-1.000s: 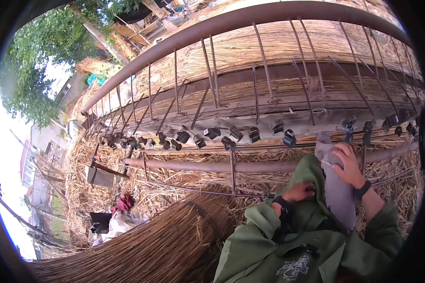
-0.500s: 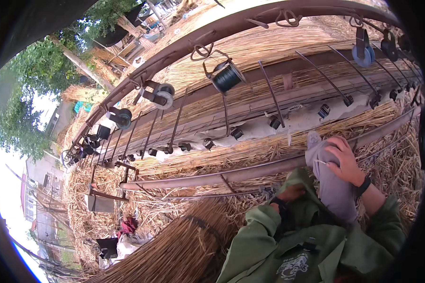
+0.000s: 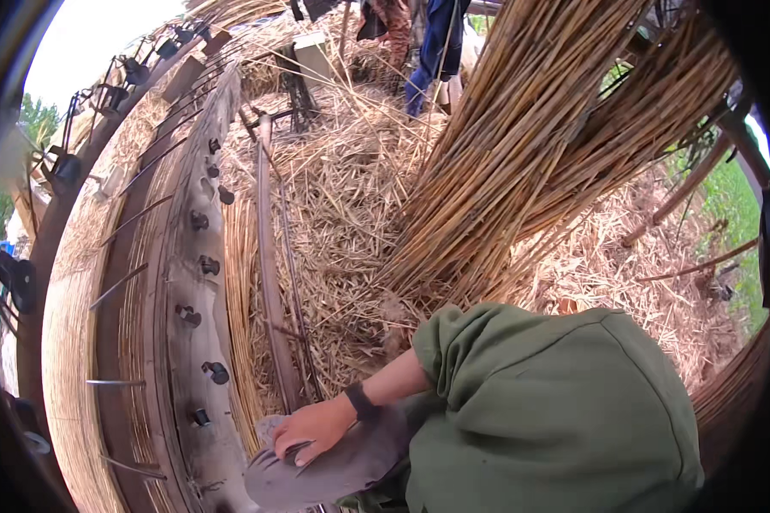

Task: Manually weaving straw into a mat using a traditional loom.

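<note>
My right hand (image 3: 312,425) rests on the grey-trousered knee (image 3: 342,470), a dark band round its wrist and a green sleeve behind it. Its fingers bend over the cloth and the thumb curls in below. Anything held between them is hidden. My left hand is out of sight. Beside the knee runs a brown metal rail (image 3: 269,265). Left of it lies a pale beam (image 3: 192,282) set with several small black clips (image 3: 209,265). Beyond that, thin rods stick out over a reed mat (image 3: 73,342).
A large bundle of dry reeds (image 3: 522,154) leans across the upper right. Loose straw (image 3: 351,214) covers the ground. A person in blue trousers (image 3: 434,56) is at the far end, near a pale box (image 3: 312,56). Several dark spools (image 3: 64,167) line the left frame.
My view has swung right along the frame, and my left hand has left the picture. My right hand remains on the knee; the thin white stick seen in it earlier no longer shows.
</note>
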Motion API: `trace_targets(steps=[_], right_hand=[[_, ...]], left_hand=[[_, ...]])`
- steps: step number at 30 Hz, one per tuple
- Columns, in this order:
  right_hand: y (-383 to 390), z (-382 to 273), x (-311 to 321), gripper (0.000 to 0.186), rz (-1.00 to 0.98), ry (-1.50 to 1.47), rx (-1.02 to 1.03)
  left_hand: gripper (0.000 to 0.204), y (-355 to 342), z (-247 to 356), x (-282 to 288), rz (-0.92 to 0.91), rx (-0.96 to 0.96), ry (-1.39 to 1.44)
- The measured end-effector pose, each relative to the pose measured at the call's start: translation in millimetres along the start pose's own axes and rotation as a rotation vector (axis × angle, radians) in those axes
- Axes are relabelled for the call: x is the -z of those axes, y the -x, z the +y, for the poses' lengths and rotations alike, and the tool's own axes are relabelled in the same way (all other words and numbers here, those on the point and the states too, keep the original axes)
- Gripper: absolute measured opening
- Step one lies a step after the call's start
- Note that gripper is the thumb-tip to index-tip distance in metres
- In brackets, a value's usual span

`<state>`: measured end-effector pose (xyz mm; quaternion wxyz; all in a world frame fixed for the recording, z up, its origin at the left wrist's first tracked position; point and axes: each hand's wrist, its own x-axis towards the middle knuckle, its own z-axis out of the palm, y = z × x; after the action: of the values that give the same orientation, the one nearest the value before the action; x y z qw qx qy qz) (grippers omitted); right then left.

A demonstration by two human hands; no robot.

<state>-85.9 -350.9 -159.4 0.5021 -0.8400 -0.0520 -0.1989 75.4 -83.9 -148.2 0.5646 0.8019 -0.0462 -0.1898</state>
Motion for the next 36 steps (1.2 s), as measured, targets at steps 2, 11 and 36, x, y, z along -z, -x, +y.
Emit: trace_targets(steps=[2, 11, 36], right_hand=[[56, 30, 22, 0.035, 0.093, 0.008, -0.319], [391, 22, 186, 0.054, 1.581, -0.036, -1.127], [-28, -12, 7, 0.016, 0.37, 0.529, -0.026]], left_hand=[[0.036, -4, 47, -6, -0.003, -0.308, -0.237], [0.031, -1, 120, -68, -0.5, -0.779, -0.97], [0.059, 34, 142, -82, -0.417, -0.814, -0.283]])
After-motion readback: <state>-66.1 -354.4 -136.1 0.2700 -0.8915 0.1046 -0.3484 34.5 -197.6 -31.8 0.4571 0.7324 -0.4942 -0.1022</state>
